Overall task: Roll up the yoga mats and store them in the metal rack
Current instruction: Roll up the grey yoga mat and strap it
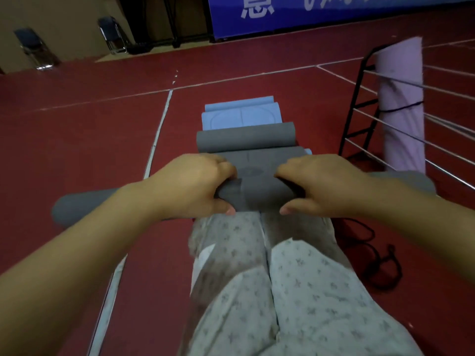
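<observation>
So over on the far left we've got two folding chairs [34, 48] parked against the wall, and a white line [154, 140] painted on the red floor [77, 137] runs toward us just left of the mats. Our left hand [191, 185] is curled over the near grey mat roll [257, 195], fingers on top and thumb tucked under the near side, and that roll lies crosswise right in front of our knees in the star-print trousers [295, 291], with its left end poking out past our forearm. Past it, in the middle, the same grey mat stretches away flat to a second grey roll [245, 137], and beyond that lies a light blue mat [241, 115], loosely folded, farther off. A blue banner [334, 11] with white characters hangs on the far wall. Our right hand [318, 185] grips the near roll the same way, close beside the left. On the right stands the metal rack [365, 98], with a rolled pink mat [401, 104] upright in it, tied with a black strap, and a black cord [380, 263] lies on the floor nearer to us.
</observation>
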The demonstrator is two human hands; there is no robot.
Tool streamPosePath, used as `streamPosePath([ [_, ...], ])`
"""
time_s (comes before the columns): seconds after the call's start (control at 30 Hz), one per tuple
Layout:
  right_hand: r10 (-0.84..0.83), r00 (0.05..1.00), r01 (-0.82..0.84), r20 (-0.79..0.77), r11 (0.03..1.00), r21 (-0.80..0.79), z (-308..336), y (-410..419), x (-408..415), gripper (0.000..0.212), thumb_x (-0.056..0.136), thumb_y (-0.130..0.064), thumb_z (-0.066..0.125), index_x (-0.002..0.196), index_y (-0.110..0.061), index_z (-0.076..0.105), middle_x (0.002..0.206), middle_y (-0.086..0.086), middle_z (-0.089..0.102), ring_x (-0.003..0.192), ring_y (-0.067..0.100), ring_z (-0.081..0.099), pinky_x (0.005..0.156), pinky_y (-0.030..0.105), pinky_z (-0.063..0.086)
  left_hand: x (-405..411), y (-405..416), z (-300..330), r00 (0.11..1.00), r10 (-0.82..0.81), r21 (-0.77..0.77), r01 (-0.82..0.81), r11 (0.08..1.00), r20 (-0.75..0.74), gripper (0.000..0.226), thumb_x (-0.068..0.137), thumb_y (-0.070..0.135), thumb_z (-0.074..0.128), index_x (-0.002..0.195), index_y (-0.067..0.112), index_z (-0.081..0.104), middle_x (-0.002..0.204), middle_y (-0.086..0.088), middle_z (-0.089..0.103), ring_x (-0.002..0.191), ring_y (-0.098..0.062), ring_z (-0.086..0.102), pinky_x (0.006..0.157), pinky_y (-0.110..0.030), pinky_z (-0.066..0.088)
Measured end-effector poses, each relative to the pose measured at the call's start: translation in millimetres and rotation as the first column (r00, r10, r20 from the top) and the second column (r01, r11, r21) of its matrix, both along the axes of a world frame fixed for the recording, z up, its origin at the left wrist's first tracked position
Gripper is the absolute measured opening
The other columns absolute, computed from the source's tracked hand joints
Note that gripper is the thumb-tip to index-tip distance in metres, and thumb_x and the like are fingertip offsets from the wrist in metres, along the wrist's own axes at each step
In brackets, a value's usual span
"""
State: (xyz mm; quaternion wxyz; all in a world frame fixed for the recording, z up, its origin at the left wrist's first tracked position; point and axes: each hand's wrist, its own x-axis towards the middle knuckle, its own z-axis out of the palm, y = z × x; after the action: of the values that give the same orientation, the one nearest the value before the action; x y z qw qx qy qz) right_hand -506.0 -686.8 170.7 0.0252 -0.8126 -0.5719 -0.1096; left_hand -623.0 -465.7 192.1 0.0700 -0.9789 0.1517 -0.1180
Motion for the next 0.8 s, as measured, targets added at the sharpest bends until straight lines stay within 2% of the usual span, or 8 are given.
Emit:
streamPosePath([
  [0.1, -0.027, 1.000, 0.027, -0.013, 0.999, -0.048, -31, -4, -20, 0.050, 0.079, -0.057, 0.063, 0.111, -0.020, 0.052, 0.105, -0.001, 0.058, 0.099, 0.022, 0.056, 0.069, 0.031, 0.035, -17, -16, -32, 0.996, 0.043, 0.021, -0.041, 0.999, -0.077, 0.047, 0.074, 0.050, 0.071, 0.101, 0.013, 0.061, 0.096, -0.005, 0.061, 0.087, -0.029, 0.060, 0.067, -0.036, 0.048],
  [0.27, -0.085, 0.971, 0.044, -0.223, 0.982, -0.182, -33, 7, -1, 0.049, 0.072, -0.061, 0.067, 0.106, -0.027, 0.057, 0.099, -0.008, 0.062, 0.092, 0.014, 0.057, 0.071, 0.031, 0.043, -9, -4, -49, 0.966, 0.117, -0.150, -0.155, 0.977, -0.232, 0.044, 0.070, 0.052, 0.069, 0.094, 0.015, 0.065, 0.087, -0.002, 0.065, 0.080, -0.024, 0.060, 0.063, -0.032, 0.043],
  [0.37, -0.111, 0.893, -0.008, -0.435, 0.965, -0.263, -17, 20, 19, 0.045, 0.069, -0.057, 0.074, 0.101, -0.027, 0.061, 0.095, -0.009, 0.064, 0.086, 0.009, 0.058, 0.077, 0.033, 0.048, 17, 6, -34, 0.882, 0.151, -0.212, -0.268, 0.940, -0.446, 0.038, 0.071, 0.046, 0.078, 0.094, 0.017, 0.068, 0.086, 0.003, 0.067, 0.079, -0.017, 0.060, 0.070, -0.031, 0.046],
  [0.47, -0.160, 0.836, -0.020, -0.524, 0.947, -0.321, -12, 27, 30, 0.045, 0.070, -0.054, 0.075, 0.105, -0.028, 0.062, 0.101, -0.012, 0.063, 0.091, 0.009, 0.059, 0.083, 0.032, 0.049, 38, 13, -25, 0.781, 0.093, -0.304, -0.346, 0.888, -0.618, 0.030, 0.069, 0.037, 0.082, 0.089, 0.018, 0.072, 0.083, 0.007, 0.069, 0.073, -0.004, 0.061, 0.068, -0.020, 0.047],
  [0.57, -0.209, 0.839, 0.018, -0.502, 0.934, -0.357, -11, 28, 24, 0.054, 0.075, -0.052, 0.072, 0.121, -0.029, 0.056, 0.117, -0.010, 0.060, 0.102, 0.011, 0.057, 0.090, 0.033, 0.047, 53, 18, -23, 0.705, 0.055, -0.333, -0.400, 0.854, -0.707, 0.030, 0.069, 0.032, 0.083, 0.093, 0.017, 0.075, 0.088, 0.005, 0.073, 0.079, -0.005, 0.065, 0.075, -0.018, 0.050],
  [0.67, -0.178, 0.937, 0.106, -0.301, 0.965, -0.240, -14, 24, 7, 0.069, 0.079, -0.048, 0.069, 0.139, -0.032, 0.040, 0.128, -0.009, 0.048, 0.117, 0.013, 0.048, 0.095, 0.033, 0.043, 63, 24, -25, 0.645, 0.015, -0.367, -0.454, 0.812, -0.764, 0.029, 0.069, 0.030, 0.083, 0.094, 0.017, 0.076, 0.090, 0.005, 0.074, 0.085, -0.008, 0.067, 0.082, -0.022, 0.053],
  [0.73, -0.153, 0.968, 0.135, -0.200, 0.985, -0.104, -20, 20, -7, 0.064, 0.076, -0.048, 0.071, 0.132, -0.031, 0.045, 0.123, -0.008, 0.047, 0.115, 0.014, 0.047, 0.092, 0.034, 0.042, 69, 29, -28, 0.606, -0.001, -0.378, -0.495, 0.782, -0.796, 0.028, 0.070, 0.027, 0.082, 0.095, 0.015, 0.075, 0.092, 0.003, 0.074, 0.089, -0.012, 0.068, 0.085, -0.025, 0.053],
  [0.8, -0.153, 0.981, 0.152, -0.115, 0.988, -0.019, -34, 20, -22, 0.058, 0.067, -0.045, 0.078, 0.116, -0.023, 0.056, 0.112, -0.003, 0.053, 0.103, 0.020, 0.053, 0.083, 0.035, 0.044, 74, 33, -32, 0.565, -0.023, -0.380, -0.524, 0.762, -0.825, 0.024, 0.072, 0.020, 0.080, 0.094, 0.013, 0.073, 0.092, -0.001, 0.073, 0.090, -0.018, 0.068, 0.085, -0.028, 0.054],
])
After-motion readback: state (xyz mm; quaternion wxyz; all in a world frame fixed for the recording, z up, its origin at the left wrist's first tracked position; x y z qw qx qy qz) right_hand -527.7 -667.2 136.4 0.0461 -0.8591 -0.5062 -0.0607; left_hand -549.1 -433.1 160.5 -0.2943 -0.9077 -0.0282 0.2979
